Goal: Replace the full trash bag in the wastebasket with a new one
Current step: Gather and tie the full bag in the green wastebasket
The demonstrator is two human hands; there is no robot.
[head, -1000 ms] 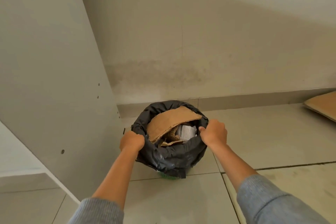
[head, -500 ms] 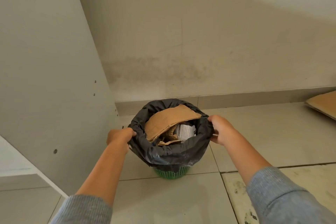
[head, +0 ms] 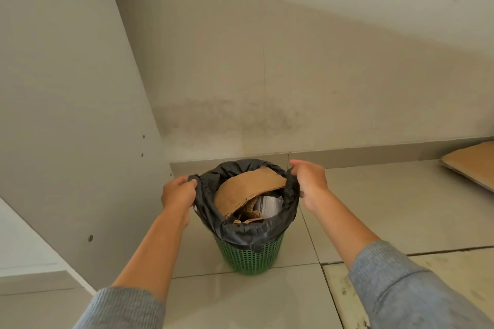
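Left hand (head: 178,192) and right hand (head: 310,181) are each clamped on the black bag's (head: 248,230) rim, one on either side of the green basket (head: 251,256). That bag sits in the basket, its near edge folded over the basket's rim, stuffed with cardboard (head: 248,189) and paper (head: 268,205). I judge the job barely begun: rim gathered at the sides, lift-out undone, and no new bag in view.

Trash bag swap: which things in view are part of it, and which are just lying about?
Part of the job:
black trash bag, gripped at its rim by the left hand and right hand
green wastebasket
cardboard scrap and paper inside the bag

Lying about:
flat cardboard on the floor by the wall
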